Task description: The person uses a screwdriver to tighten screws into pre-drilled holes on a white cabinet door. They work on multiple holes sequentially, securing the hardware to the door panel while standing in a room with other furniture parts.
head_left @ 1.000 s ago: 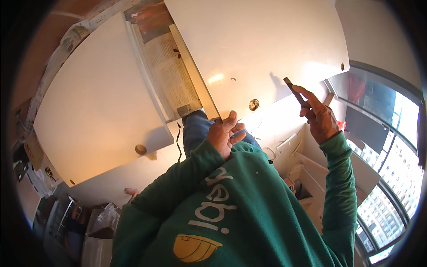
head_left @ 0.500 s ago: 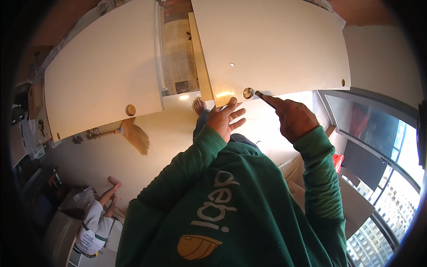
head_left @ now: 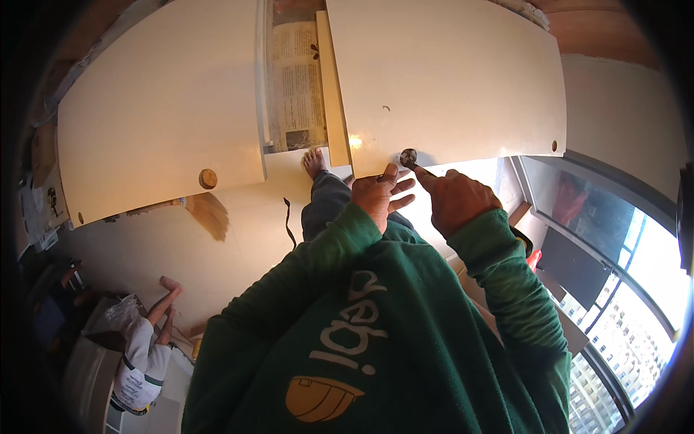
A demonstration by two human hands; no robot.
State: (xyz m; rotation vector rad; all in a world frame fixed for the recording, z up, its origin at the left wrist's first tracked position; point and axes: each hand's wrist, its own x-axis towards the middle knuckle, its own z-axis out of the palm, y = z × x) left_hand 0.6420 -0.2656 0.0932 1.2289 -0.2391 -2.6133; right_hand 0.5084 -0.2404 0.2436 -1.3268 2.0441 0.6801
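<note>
A pale flat panel (head_left: pixel 463 79) lies before me, with a round hole (head_left: pixel 408 155) near its close edge. My right hand (head_left: pixel 466 201) is closed around a slim dark tool (head_left: pixel 421 171), probably a chisel. The tool's tip meets the hole, where dark and greyish material shows; most of the handle is hidden in my fist. Just left of the hole, my left hand (head_left: pixel 376 195) rests its thumb on the panel's edge. Its other fingers are stretched apart below the edge, holding nothing visible. A small dark curved mark (head_left: pixel 386 108) shows farther up the panel.
Another pale panel (head_left: pixel 159 101) with a round hole (head_left: pixel 208 179) lies to the left. Printed paper (head_left: pixel 295 79) shows in the gap between panels. A broom (head_left: pixel 207 215) and a dark curved strip (head_left: pixel 289 223) are below. Someone in white (head_left: pixel 141 362) is at lower left; windows (head_left: pixel 614 318) stand right.
My right hand has moved left and the tool's tip has come from beside the hole to it. My left hand has shifted right along the panel's edge. The view has shifted slightly.
</note>
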